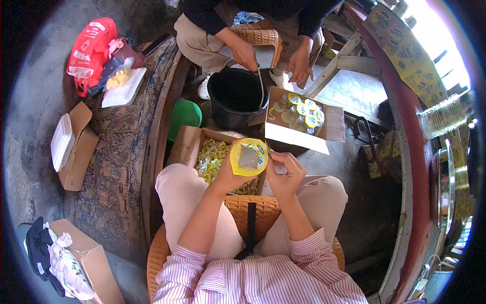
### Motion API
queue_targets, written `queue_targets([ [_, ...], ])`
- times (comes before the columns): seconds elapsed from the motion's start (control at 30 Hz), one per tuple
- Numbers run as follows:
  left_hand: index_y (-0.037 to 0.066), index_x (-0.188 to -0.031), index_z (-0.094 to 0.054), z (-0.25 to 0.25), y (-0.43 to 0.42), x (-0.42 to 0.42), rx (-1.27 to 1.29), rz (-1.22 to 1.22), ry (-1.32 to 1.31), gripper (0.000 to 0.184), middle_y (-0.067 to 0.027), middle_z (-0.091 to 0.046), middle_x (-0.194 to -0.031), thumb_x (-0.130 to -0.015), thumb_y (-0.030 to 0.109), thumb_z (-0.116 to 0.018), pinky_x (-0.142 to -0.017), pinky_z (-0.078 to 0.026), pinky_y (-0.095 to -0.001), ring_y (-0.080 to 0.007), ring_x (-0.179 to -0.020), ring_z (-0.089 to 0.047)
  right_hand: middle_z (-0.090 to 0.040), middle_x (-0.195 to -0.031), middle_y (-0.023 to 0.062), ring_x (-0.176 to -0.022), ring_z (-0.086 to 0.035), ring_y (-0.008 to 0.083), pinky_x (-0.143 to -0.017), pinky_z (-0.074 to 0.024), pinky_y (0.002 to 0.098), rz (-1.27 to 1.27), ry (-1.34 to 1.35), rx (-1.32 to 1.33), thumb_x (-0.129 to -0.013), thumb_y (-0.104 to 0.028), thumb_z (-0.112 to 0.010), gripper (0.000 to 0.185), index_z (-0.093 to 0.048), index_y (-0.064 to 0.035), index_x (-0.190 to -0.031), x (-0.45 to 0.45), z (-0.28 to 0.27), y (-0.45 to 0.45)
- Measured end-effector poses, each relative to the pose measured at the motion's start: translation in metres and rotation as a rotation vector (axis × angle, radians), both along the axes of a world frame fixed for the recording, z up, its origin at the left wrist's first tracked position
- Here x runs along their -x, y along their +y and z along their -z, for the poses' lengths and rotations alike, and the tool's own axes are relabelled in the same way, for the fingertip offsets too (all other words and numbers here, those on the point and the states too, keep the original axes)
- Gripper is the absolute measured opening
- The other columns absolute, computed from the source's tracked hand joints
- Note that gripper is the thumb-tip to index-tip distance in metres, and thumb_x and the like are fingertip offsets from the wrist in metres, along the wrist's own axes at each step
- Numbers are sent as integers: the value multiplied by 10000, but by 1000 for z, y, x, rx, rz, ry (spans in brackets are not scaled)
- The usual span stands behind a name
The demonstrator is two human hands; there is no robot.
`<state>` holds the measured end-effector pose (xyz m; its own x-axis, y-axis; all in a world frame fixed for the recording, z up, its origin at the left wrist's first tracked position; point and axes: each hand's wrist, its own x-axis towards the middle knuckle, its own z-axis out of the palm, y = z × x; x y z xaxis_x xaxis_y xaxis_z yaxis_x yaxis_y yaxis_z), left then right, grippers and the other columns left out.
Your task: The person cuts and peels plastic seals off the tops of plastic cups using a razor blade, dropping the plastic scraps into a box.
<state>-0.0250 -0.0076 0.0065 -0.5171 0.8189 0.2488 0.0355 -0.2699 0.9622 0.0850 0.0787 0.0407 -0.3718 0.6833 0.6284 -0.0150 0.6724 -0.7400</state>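
My left hand is wrapped round a plastic cup, held up in front of my knees. Its top is sealed with a yellow printed film that has a greyish see-through middle. At the cup's right edge, the thumb and forefinger of my right hand are pinched against the rim. Just below the cup stands a cardboard box full of yellow and clear strips. Beyond it, an open carton contains several cups with yellow lids.
Opposite me another person's hand grips the handle of a black bucket; their other hand hangs above the carton. A green basin lies left of the bucket. Stacked clear cups and yellow film are at the right.
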Motion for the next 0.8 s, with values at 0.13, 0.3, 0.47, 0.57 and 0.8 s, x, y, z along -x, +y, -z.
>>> queue_targets([
  [0.13,37,-1198,-407,0,-3,2,39,48,-2,781,-73,-535,-1099,-519,47,-793,-901,-403,-296,-164,-1028,-512,-629,-704,127,-611,-612,180,-564,-468,247,-56,-27,36,-653,71,-645,133,-630,11,-771,-3,-3,1],
  [0.3,43,-1207,-405,-6,-7,3,20,88,15,772,-61,-527,-1103,-536,68,-786,-897,-399,-289,-157,-1025,-508,-645,-742,130,-643,-628,181,-595,-485,246,-100,-70,52,-671,67,-645,130,-638,9,-787,-4,-4,4],
  [0.47,46,-1193,-417,3,-5,5,44,116,59,735,-64,-517,-1106,-554,86,-778,-888,-399,-284,-152,-1018,-501,-642,-719,108,-634,-624,144,-589,-487,226,-111,-91,29,-664,73,-651,119,-637,36,-776,-6,-6,8],
  [0.57,51,-1167,-397,-7,-1,2,28,84,118,712,-62,-507,-1069,-567,81,-780,-876,-403,-285,-150,-1003,-499,-638,-705,104,-632,-624,143,-590,-484,221,-85,-67,43,-661,72,-653,106,-632,34,-758,-4,-4,7],
  [0.8,73,-1133,-334,-4,3,2,-12,-21,146,718,-79,-463,-1081,-562,38,-768,-886,-400,-313,-181,-1021,-484,-626,-684,105,-618,-613,165,-570,-466,246,-33,2,50,-658,56,-660,85,-608,13,-709,-2,0,0],
])
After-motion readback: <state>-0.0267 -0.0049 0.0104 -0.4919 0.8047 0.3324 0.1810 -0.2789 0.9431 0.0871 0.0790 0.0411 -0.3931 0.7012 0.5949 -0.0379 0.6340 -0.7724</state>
